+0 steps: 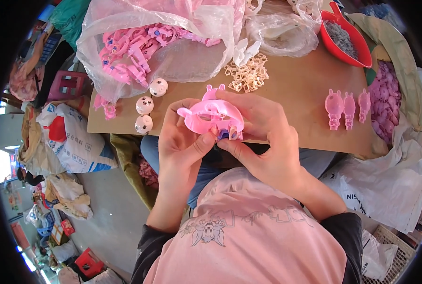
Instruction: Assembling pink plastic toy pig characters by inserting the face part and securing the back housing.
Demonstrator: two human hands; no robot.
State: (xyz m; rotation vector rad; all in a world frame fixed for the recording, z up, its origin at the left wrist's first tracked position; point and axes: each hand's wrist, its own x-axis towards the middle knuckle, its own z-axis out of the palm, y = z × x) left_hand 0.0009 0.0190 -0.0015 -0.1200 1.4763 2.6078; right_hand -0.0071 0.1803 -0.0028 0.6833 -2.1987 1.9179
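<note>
Pink plastic shell (199,125): located between both hands, above the near table edge, long axis running left to right. Left hand (178,137) grips its left side; right hand (270,130) pinches its right. Small blue piece (224,134) sits at the lower rim, nearer the right thumb.

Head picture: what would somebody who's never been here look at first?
Probably the pink eared shell, held mid-picture by the left hand and right hand. Next, the red pan of grey bits at the upper right of the table, and three patterned white balls toward its left.
</note>
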